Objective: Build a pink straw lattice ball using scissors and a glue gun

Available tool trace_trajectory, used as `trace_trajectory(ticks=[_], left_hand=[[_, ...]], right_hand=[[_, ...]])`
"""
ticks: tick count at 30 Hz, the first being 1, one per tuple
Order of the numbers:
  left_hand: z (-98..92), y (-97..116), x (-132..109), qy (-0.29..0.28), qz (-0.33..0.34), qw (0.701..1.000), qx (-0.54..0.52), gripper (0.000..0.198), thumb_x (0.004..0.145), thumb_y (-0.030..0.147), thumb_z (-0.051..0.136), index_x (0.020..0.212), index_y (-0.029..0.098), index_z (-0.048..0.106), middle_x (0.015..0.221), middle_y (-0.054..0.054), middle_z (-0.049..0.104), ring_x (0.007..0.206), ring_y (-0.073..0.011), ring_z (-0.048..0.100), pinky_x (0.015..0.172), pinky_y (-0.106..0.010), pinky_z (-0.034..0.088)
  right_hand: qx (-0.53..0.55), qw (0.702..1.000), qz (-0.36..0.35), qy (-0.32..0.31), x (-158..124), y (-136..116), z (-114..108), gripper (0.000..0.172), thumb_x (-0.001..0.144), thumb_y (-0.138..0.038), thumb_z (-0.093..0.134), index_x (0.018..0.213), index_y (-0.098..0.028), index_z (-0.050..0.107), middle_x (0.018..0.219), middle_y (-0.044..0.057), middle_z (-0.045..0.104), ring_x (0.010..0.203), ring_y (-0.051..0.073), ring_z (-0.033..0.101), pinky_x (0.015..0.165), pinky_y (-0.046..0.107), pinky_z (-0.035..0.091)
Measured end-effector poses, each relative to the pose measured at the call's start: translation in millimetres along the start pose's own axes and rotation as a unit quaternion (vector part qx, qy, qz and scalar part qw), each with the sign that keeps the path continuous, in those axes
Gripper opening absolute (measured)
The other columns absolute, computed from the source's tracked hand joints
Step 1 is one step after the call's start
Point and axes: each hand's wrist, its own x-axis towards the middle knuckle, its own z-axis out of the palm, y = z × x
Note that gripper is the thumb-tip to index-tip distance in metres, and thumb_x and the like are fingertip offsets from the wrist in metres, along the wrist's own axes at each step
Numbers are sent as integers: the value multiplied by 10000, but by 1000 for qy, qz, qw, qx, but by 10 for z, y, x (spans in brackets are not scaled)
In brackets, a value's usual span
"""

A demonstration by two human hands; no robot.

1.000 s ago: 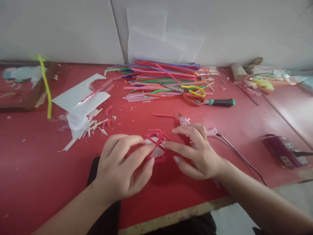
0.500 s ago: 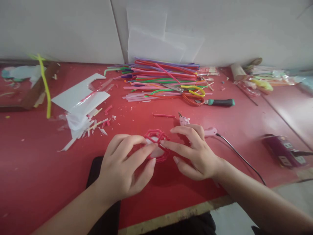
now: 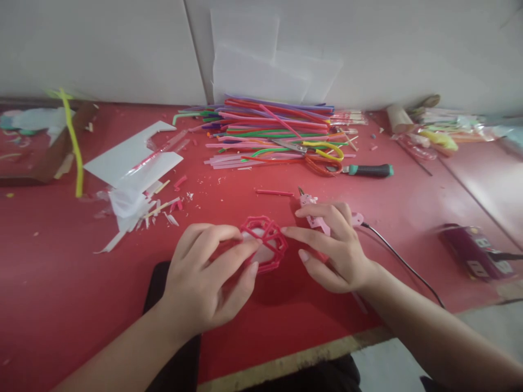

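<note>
A red round frame built of short stick pieces [image 3: 274, 263], with crossing bars over a white inside, is at the middle front of the table. My left hand [image 3: 212, 272] grips its left side, index finger on the crossing bars and thumb at the lower edge. To its right, my right hand [image 3: 333, 245] has its fingers spread, the index fingertip at or just beside the frame's right edge. Behind that hand lies a pink glue gun [image 3: 308, 202], its nozzle pointing away and its body partly hidden. A loose red stick [image 3: 274, 193] lies beyond the frame.
Many coloured sticks [image 3: 269, 122] are piled at the back, with scissors [image 3: 324, 151] and a green-black handled cutter [image 3: 370, 171] beside them. White board [image 3: 122, 158] and scraps lie left. A black phone-like slab [image 3: 159, 277] is under my left arm. The gun's cord [image 3: 392, 256] runs right, near a purple box [image 3: 469, 250].
My right hand has drawn back to the right, away from the frame's crossing bars, uncovering more of its right side. My left hand stays on the frame.
</note>
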Motion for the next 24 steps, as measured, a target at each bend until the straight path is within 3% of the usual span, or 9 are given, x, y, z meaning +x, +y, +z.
trace_trajectory(ticks=[15,24], left_hand=[[-11,2,-13,-6,-6,1000,6,355,816,164,634,1162,246,624,1055,-95,621,897,-254,600,810,-468,504],[7,-5,-17,1,-4,1000,2,338,800,167,648,1134,218,661,1050,-108,631,901,-268,609,821,-475,503]], right_hand=[[-2,1000,4,20,-29,9,24,396,765,-164,571,1123,-274,700,1203,83,572,985,278,571,872,499,408],[-15,999,-15,30,-18,15,6,336,771,-142,569,1066,-231,703,1178,95,571,979,269,560,855,489,424]])
